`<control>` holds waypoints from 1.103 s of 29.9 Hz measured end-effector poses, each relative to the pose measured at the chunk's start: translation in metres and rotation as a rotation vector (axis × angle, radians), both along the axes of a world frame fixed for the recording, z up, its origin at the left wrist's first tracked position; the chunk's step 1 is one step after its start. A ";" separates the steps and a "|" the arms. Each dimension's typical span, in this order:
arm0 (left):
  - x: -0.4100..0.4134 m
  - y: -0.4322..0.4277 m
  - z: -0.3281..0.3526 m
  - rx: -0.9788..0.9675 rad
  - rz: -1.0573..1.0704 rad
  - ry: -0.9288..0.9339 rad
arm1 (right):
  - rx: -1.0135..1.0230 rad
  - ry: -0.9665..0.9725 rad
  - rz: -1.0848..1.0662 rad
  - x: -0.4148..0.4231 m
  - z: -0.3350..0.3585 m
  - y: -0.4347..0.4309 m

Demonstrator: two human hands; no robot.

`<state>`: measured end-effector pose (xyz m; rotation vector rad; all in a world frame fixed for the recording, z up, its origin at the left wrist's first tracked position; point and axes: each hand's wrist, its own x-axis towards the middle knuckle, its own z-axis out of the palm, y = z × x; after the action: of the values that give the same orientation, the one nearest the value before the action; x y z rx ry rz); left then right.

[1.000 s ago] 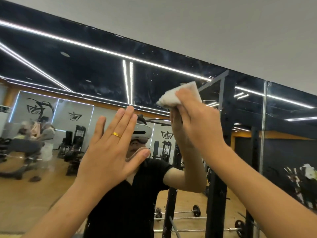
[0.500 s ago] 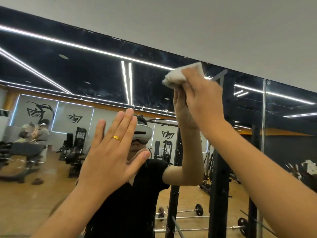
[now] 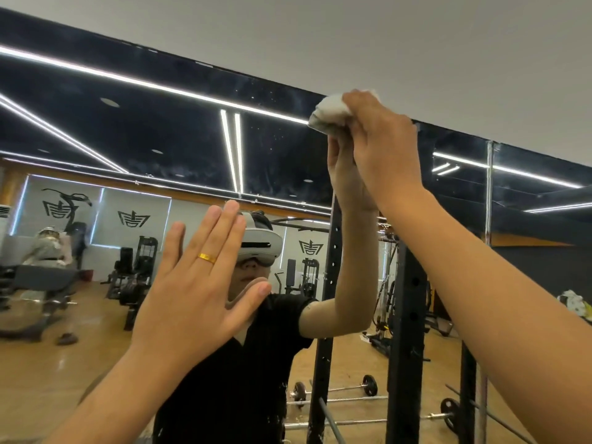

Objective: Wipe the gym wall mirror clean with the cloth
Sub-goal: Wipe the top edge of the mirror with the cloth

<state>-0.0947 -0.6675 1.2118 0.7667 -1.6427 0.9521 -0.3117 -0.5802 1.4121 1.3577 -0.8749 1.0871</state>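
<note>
The wall mirror (image 3: 134, 129) fills most of the head view, its top edge running under a grey wall. My right hand (image 3: 381, 145) is raised high and grips a bunched white cloth (image 3: 330, 115), pressed against the glass right at the mirror's top edge. My left hand (image 3: 195, 290) lies flat on the glass lower down, fingers spread, with a gold ring on one finger. The mirror shows small white specks near the cloth.
A vertical seam (image 3: 488, 193) joins this pane to another at the right. Reflected in the glass are my own figure in black, a black power rack (image 3: 405, 331), barbells on a wooden floor, gym machines and a person at far left.
My right hand has slid the cloth upward and to the right, from mid-pane to the mirror's top edge. The left hand has stayed flat on the glass.
</note>
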 end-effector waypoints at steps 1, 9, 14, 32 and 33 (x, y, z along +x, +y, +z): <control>0.000 0.000 0.000 0.001 -0.001 0.002 | 0.015 -0.033 0.025 0.001 0.000 0.001; -0.001 0.003 0.000 0.006 0.001 0.019 | 0.082 0.023 -0.023 -0.015 -0.100 0.010; -0.002 0.002 0.000 0.016 -0.005 0.010 | 0.065 0.034 -0.035 -0.021 -0.090 0.016; 0.012 0.003 -0.073 0.057 -0.014 0.077 | 0.310 0.416 0.098 0.128 -0.062 -0.038; 0.011 0.003 -0.073 0.058 -0.006 0.077 | 0.350 0.438 0.087 0.139 -0.060 -0.040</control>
<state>-0.0833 -0.6640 1.1385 0.8271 -1.6104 0.8639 -0.1724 -0.6204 1.3516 1.8527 -0.7015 0.6740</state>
